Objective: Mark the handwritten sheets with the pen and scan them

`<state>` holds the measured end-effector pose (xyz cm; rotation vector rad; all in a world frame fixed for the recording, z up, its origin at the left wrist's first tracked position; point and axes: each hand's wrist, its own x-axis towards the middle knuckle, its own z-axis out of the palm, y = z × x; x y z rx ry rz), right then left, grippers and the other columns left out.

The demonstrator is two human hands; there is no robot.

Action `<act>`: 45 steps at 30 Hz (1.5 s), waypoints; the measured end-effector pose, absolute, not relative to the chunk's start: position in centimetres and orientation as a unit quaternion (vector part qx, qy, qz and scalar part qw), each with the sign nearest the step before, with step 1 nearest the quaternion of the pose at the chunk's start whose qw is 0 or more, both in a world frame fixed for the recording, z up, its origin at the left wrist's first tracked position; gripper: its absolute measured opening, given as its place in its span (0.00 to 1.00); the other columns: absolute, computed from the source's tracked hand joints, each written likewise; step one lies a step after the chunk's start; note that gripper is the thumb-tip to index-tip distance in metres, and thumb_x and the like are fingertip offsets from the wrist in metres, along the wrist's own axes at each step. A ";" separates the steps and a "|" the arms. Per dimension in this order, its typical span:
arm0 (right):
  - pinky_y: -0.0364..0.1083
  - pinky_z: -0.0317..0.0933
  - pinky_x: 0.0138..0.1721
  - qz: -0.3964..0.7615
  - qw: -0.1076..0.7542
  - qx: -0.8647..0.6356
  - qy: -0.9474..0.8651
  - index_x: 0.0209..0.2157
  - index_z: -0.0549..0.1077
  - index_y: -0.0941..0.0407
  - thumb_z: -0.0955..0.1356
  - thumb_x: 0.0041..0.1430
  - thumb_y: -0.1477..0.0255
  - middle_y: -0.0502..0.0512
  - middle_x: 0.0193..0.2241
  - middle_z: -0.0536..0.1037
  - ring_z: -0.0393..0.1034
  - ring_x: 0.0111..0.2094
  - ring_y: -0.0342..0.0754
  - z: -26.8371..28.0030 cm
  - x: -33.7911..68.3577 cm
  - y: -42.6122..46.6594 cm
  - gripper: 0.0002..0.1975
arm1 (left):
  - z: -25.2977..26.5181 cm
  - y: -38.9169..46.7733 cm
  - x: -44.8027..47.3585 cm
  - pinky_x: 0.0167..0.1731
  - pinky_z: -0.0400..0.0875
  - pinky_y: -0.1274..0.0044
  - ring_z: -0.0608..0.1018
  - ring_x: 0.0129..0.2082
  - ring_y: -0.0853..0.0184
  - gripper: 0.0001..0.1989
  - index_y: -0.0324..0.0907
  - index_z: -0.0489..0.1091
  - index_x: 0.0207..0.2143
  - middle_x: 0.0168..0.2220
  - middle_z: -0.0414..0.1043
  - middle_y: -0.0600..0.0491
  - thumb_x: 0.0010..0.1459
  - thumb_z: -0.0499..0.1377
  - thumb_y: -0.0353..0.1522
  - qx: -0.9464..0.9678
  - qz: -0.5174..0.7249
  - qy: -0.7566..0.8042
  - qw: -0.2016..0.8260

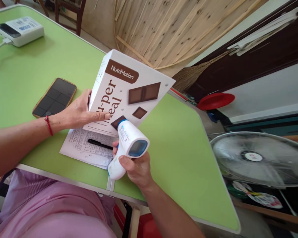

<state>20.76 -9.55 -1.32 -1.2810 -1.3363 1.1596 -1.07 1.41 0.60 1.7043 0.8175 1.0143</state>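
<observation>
Item: my left hand (pixel 80 110), red cord (pixel 48 125) at the wrist; fingers closed on the left edge of a white NutriMotion box (pixel 131 89), thumb across its printed front. Box held tilted above the green table (pixel 178 158).

Item: my right hand (pixel 140 168), fingers wrapped about the grip of a white-and-blue handheld thermometer (pixel 124 142), its screen facing me, its nose at the box's lower front; whether the two touch, I cannot tell.

Item: written sheets (pixel 76 145), on the table below the box, partly covered by it. Black pen (pixel 99 143) lying on them, one end hidden behind my right fingers.

Item: phone (pixel 55 98), flat, just beyond my left wrist.

Item: white device (pixel 27 29) with cable, far left corner.
</observation>
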 end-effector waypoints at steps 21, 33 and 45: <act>0.48 0.71 0.25 0.482 0.466 -0.516 -0.533 0.27 0.81 0.55 0.77 0.43 0.63 0.56 0.29 0.83 0.74 0.26 0.48 -1.1 20.7 -9.4 0.11 | 1.6 1.5 -2.0 0.47 0.71 0.62 0.77 0.46 0.51 0.32 0.39 0.69 0.49 0.45 0.74 0.45 0.49 0.70 0.49 0.741 0.341 0.421 0.396; 0.49 0.71 0.26 0.494 0.452 -0.501 -0.548 0.27 0.79 0.56 0.77 0.44 0.59 0.56 0.27 0.81 0.74 0.27 0.50 -1.2 21.5 -9.2 0.15 | 1.6 1.6 -1.9 0.38 0.77 0.69 0.80 0.41 0.57 0.29 0.38 0.69 0.47 0.43 0.77 0.47 0.50 0.70 0.46 0.715 0.369 0.373 0.463; 0.50 0.72 0.26 0.272 0.510 -0.538 -0.614 0.30 0.76 0.54 0.76 0.49 0.55 0.53 0.26 0.80 0.75 0.26 0.50 -1.8 24.3 -8.2 0.17 | -0.1 2.9 -2.4 0.52 0.74 0.61 0.74 0.56 0.50 0.38 0.42 0.65 0.55 0.53 0.72 0.44 0.49 0.70 0.52 0.737 0.468 0.349 0.339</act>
